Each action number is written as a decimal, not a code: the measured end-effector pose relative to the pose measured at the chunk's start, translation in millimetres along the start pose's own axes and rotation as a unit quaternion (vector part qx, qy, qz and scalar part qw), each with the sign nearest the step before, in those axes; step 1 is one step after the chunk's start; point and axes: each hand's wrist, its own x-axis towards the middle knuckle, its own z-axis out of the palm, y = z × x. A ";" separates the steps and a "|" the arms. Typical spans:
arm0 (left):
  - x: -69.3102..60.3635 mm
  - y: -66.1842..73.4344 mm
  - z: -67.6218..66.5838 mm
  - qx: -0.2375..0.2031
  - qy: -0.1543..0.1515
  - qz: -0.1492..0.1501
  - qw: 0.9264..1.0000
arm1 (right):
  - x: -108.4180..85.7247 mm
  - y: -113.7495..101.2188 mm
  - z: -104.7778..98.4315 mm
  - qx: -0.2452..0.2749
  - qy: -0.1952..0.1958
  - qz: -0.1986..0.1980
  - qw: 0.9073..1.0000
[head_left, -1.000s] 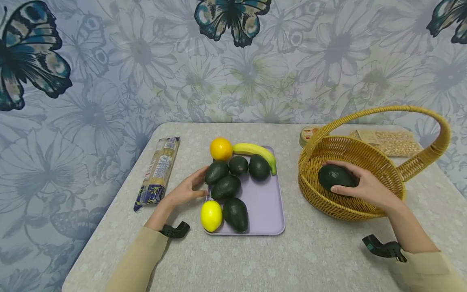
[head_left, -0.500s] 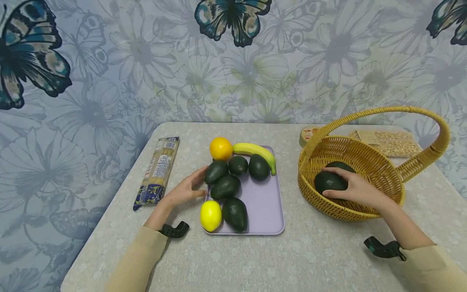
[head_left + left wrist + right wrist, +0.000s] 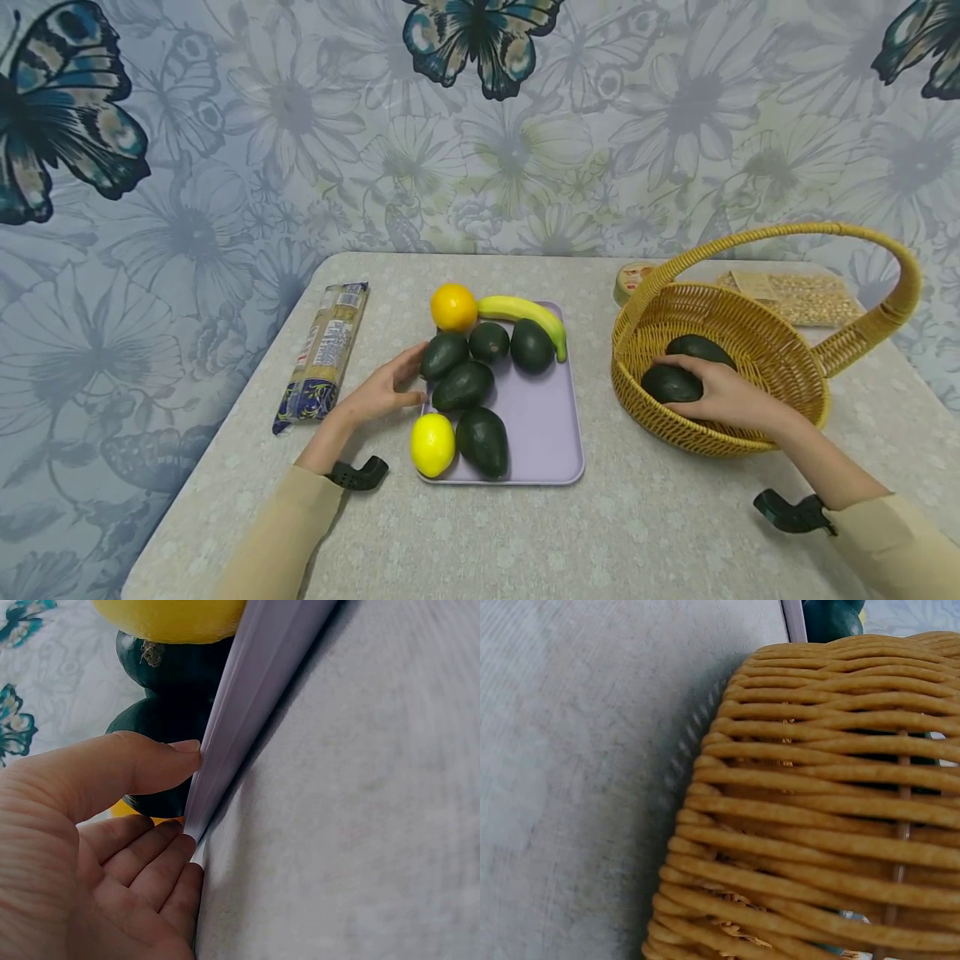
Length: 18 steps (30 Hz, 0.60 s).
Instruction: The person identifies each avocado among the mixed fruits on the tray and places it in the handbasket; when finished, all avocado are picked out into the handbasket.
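Inside the yellow wicker basket, my right hand grips a dark green avocado. Another avocado lies just behind it, partly covered by the hand. The right wrist view shows only the woven basket side, so the hand is hidden there. My left hand rests at the left edge of the lilac tray, its thumb touching the rim and its fingers loosely extended. On the tray lie several avocados, a yellow lemon, an orange and a banana.
A pack of pasta lies left of the tray. Behind the basket are a round tin and a bag of pale yellow grains. The basket's tall handle arches over its opening. A patterned wall stands behind the table.
My right hand has shifted slightly left within the basket with the avocado, and the avocado behind it has come into view. The left hand has stayed at the tray edge.
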 end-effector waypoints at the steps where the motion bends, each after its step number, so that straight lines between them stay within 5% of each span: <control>1: -0.6 3.1 0.0 0.000 -0.001 0.000 1.000 | 0.0 -0.1 -0.6 -0.001 -0.002 -0.002 1.000; 4: -0.3 2.9 -0.1 0.001 0.000 0.004 1.000 | 0.3 -1.2 -2.6 -0.004 -0.011 -0.007 1.000; 11: 4.6 -26.8 -2.2 0.002 0.009 0.006 1.000 | 2.2 0.5 -4.1 -0.010 -0.017 -0.010 1.000; 18: -1.0 0.9 -0.3 -0.010 0.001 0.005 1.000 | -0.6 -8.2 -19.3 0.050 -0.012 0.007 0.999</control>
